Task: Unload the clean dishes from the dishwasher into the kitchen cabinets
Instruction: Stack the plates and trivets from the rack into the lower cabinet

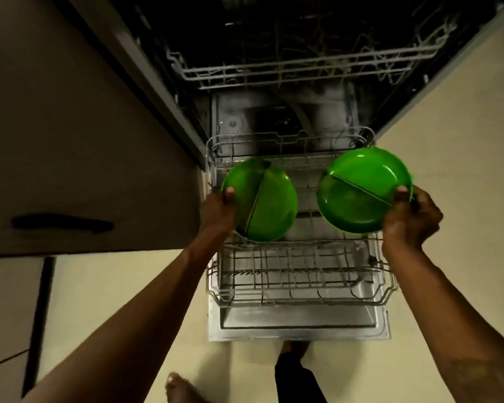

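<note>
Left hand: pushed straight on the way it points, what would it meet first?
Probably the far rim of the lower rack, beyond the green plate the left hand grips. Depth is unclear, so it might pass above the rim.

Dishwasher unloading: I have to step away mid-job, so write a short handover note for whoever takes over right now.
Left hand: grips the left green plate by its rim, thumb on its face.
Right hand: grips the right green plate the same way.
Both plates are held over the pulled-out lower rack, which shows no other dishes. The upper rack is too dark to check.
Done: both plates appear lifted out of the rack.
Left: put them in a cabinet; the cabinet door on the left looks closed. Then check the upper rack.
</note>
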A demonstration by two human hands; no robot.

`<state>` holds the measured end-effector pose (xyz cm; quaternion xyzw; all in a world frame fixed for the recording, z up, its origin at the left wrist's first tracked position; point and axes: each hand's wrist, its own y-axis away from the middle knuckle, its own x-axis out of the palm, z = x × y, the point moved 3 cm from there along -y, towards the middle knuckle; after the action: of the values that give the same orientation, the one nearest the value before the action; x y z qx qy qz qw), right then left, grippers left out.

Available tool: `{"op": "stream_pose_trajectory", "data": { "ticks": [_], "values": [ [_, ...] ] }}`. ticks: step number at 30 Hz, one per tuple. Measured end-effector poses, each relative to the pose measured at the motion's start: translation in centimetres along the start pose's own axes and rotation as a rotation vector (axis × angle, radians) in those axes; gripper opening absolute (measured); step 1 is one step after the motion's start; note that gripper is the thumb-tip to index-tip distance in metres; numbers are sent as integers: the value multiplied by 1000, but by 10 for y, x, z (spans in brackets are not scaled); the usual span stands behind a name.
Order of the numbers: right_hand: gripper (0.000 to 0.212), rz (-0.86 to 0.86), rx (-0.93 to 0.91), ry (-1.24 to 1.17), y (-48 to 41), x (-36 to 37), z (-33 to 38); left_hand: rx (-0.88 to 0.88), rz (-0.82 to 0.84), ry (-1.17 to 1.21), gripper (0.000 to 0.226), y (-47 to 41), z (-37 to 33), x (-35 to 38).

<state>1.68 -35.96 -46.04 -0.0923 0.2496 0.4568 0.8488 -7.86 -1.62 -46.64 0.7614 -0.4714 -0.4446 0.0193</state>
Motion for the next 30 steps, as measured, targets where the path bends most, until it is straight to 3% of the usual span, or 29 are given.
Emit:
{"op": "stream_pose_trajectory", "data": {
  "ticks": [2, 4, 8, 11, 13, 18, 25, 30],
  "values": [
    [23, 59, 58, -146, 20, -2, 4, -86, 19, 119, 53, 17, 26, -17],
    [8, 160, 125, -238, 43, 2, 11, -60, 40, 193, 68, 34, 44, -29],
    [18, 368, 158, -320, 99, 17, 35, -71, 80, 420, 84, 58, 70, -41],
    [16, 528, 118, -298, 135, 30, 53, -52, 89, 606, 60, 84, 72, -59],
    [12, 587, 97, -302, 153, 32, 64, -61, 80, 668, 57, 95, 78, -70],
    [19, 719, 33, -276, 197, 28, 83, -74, 106, 673, 82, 122, 112, -92],
    [7, 811, -95, -144, 283, 25, 70, -142, 154, 801, 43, 185, 154, -133],
    [19, 825, -74, -58, 365, 39, 61, -284, 131, 835, 57, 208, 216, -168]
  ]
}}
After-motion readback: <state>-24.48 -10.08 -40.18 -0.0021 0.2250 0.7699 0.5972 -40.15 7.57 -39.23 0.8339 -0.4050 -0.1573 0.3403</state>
